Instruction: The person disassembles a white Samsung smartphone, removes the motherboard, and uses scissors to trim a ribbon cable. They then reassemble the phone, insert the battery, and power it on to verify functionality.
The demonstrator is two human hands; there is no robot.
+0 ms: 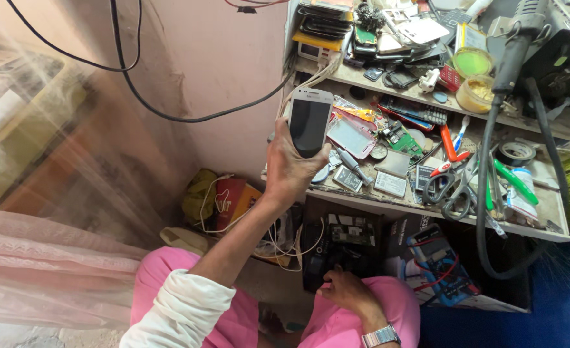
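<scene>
Single view only: camera on my head, looking steeply down past my knees toward cluttered workbench [426, 207] and pink wall ahead. Close range, arm's reach. My left hand [289, 169] raised near frame centre, right hand [348, 291] low at bottom edge. No second view.

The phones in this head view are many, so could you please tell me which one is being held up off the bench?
It is the white smartphone with the dark screen, upright in the left hand; the other phones lie stacked on the upper shelf.

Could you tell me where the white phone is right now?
The white phone is upright in the left hand, held up at centre frame before the cluttered workbench's left end.
</scene>
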